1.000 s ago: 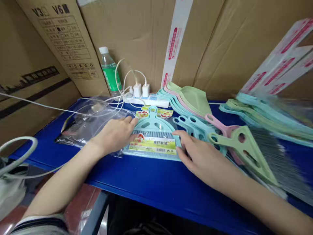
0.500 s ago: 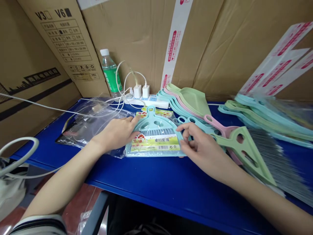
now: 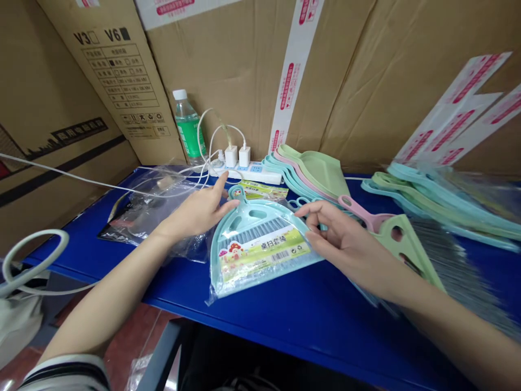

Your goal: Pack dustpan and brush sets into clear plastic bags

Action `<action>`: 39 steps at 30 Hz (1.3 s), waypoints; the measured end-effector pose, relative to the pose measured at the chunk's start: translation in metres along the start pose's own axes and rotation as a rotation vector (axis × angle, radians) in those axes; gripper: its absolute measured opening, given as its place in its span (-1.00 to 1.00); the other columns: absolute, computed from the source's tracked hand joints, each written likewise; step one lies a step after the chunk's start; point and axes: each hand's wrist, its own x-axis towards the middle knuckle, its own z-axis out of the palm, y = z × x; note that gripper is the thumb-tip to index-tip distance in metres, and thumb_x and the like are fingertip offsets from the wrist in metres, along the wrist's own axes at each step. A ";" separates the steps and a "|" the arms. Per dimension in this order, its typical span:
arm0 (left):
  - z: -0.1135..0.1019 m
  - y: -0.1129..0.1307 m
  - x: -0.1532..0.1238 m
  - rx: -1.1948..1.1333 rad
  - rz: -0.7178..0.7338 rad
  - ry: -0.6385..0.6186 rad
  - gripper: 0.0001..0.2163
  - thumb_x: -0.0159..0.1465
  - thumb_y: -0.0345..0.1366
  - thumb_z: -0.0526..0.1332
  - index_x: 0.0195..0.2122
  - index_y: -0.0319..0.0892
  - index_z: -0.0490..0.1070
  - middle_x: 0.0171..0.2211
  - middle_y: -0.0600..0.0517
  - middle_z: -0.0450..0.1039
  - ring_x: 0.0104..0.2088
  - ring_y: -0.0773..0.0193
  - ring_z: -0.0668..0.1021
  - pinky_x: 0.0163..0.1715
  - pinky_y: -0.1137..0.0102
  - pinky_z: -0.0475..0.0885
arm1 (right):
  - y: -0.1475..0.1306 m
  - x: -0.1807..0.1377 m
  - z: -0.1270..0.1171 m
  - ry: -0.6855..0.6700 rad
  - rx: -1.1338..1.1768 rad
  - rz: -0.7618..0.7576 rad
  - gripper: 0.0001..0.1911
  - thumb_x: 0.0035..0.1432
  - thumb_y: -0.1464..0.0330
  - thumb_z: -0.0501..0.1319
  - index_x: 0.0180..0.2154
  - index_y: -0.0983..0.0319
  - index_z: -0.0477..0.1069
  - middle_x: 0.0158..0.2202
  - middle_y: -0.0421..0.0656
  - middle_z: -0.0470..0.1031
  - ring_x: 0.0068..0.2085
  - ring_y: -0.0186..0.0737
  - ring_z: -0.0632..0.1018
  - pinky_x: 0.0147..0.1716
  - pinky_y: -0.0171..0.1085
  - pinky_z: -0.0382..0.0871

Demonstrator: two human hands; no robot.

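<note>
A light-blue dustpan and brush set (image 3: pixel 260 247) in a clear bag lies tilted on the blue table, its handle pointing up and to the left. Grey bristles and a yellow-green printed label show through the plastic. My right hand (image 3: pixel 336 233) has its curled fingers and thumb at the set's right edge. Near the handle is my left hand (image 3: pixel 203 209), index finger stretched out and thumb apart, with the thumb tip close to the handle; whether it touches is unclear. Crumpled clear bags (image 3: pixel 152 203) lie behind and beside my left hand.
Stacked dustpans (image 3: pixel 321 168) in green, pink and blue lie behind my right hand. Loose brushes (image 3: pixel 411 244) and bagged sets (image 3: pixel 456 201) are on the right. A power strip (image 3: pixel 260 174), white cables and a bottle (image 3: pixel 189 130) stand against the cardboard.
The bagged set has turned counterclockwise, its handle swinging left and its lower left corner coming nearer the table's front edge. My left hand has come off its left side and its fingers have spread.
</note>
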 end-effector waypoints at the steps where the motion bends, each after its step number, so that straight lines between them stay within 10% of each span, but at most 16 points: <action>1: 0.002 -0.003 0.001 -0.088 0.008 0.034 -0.38 0.38 -0.06 -0.03 0.35 -0.34 -0.09 -0.07 -0.20 0.53 -0.29 0.17 0.57 -0.24 0.30 0.44 | -0.002 0.000 -0.002 -0.021 -0.003 -0.004 -0.84 0.18 0.25 0.11 -0.19 0.13 0.25 -0.48 -0.33 0.10 -0.60 -0.40 0.12 -0.67 -0.34 0.04; 6: 0.011 -0.016 0.010 -0.549 -0.009 0.063 -0.42 0.36 -0.09 0.05 0.32 -0.26 0.00 -0.17 -0.11 0.51 -0.50 0.36 0.48 -0.50 0.44 0.43 | -0.007 0.004 -0.018 -0.112 -0.070 -0.039 -0.84 0.15 0.27 0.12 -0.20 0.13 0.30 -0.51 -0.34 0.09 -0.60 -0.41 0.13 -0.62 -0.33 0.16; 13: 0.009 -0.020 0.017 -1.065 -0.099 -0.260 -0.83 0.30 -0.27 0.18 -0.26 -0.27 0.49 -0.55 0.14 0.36 -0.71 0.57 0.27 -0.75 0.61 0.18 | 0.001 0.003 -0.042 0.038 -0.054 0.118 -0.56 0.13 0.09 0.20 0.01 0.10 0.31 -0.47 -0.31 0.23 -0.66 -0.42 0.17 -0.81 -0.36 0.07; 17: 0.007 -0.012 0.014 -1.246 -0.172 -0.314 -0.84 0.23 -0.29 0.26 -0.46 -0.24 0.47 -0.55 0.13 0.37 -0.72 0.56 0.28 -0.75 0.59 0.19 | 0.004 0.008 -0.048 0.221 0.177 0.176 -0.57 0.08 0.09 0.25 -0.06 0.15 0.33 -0.35 -0.17 0.44 -0.41 -0.21 0.51 -0.55 -0.29 0.45; 25: 0.007 -0.003 0.015 -1.356 -0.343 -0.146 -0.83 0.26 -0.32 0.25 -0.46 -0.25 0.44 -0.52 0.12 0.35 -0.69 0.57 0.25 -0.72 0.59 0.25 | -0.001 0.014 -0.032 0.205 0.425 0.296 -0.47 0.19 0.26 0.11 0.20 0.09 0.15 -0.14 -0.04 0.56 -0.14 0.01 0.61 -0.23 -0.05 0.56; 33: 0.003 0.004 0.015 -1.395 -0.330 -0.064 -0.85 0.27 -0.37 0.18 -0.46 -0.24 0.37 -0.54 0.15 0.30 -0.73 0.56 0.26 -0.77 0.59 0.25 | 0.003 0.005 -0.019 0.145 0.438 0.207 -0.05 0.17 0.37 0.13 0.37 0.05 -0.47 0.07 -0.05 0.50 0.01 -0.03 0.56 -0.15 -0.01 0.55; 39: -0.002 0.004 0.013 -1.327 -0.289 -0.081 -0.89 0.26 -0.36 0.16 -0.39 -0.24 0.41 -0.62 0.16 0.31 -0.77 0.52 0.30 -0.80 0.57 0.19 | 0.003 0.002 -0.017 0.116 0.372 0.116 0.02 0.12 0.28 0.26 0.39 0.08 -0.38 0.20 0.01 0.37 0.16 0.02 0.44 0.02 0.07 0.46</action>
